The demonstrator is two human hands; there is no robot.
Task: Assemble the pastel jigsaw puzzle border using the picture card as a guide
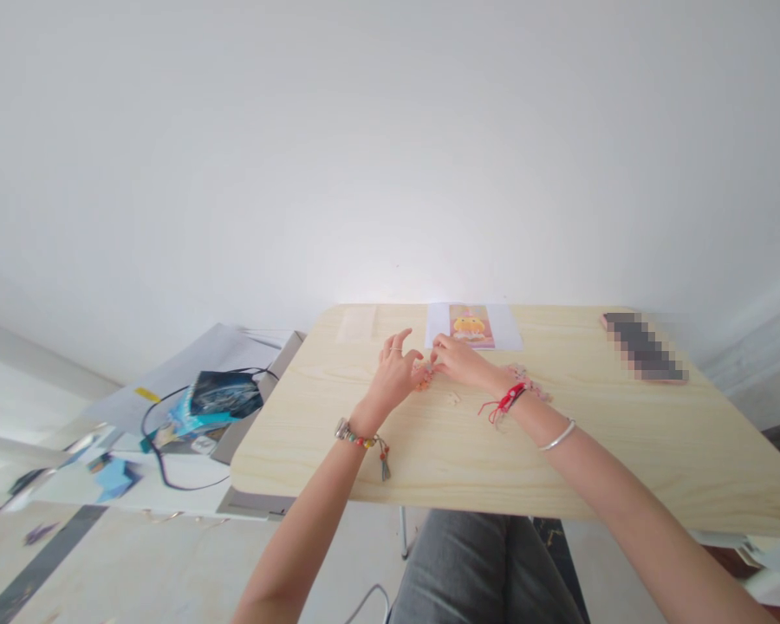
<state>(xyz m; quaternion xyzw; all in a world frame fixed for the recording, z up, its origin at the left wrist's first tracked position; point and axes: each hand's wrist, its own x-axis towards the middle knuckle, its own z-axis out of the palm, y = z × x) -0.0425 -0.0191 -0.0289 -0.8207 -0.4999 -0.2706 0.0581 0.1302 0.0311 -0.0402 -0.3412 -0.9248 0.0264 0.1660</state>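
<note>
Near the middle of the table [364, 472], my left hand [393, 377] lies with its fingers apart, thumb beside a cluster of small orange and pink puzzle pieces [422, 376]. My right hand [466, 362] meets it from the other side, thumb and finger pinched at the cluster's edge on what looks like a small pale puzzle piece [430, 368]. A few cream-coloured pieces [453, 399] lie just in front. More pinkish pieces [536, 392] are spread beside and partly behind my right wrist. Fine detail of the pieces is too small to make out.
Behind my hands, a white sheet with a printed orange cartoon picture [471, 326] lies near the wall. A clear plastic sheet [357, 324] is at the back left. A phone [645, 347] rests at the right. Bags and papers [217, 399] crowd a lower surface left.
</note>
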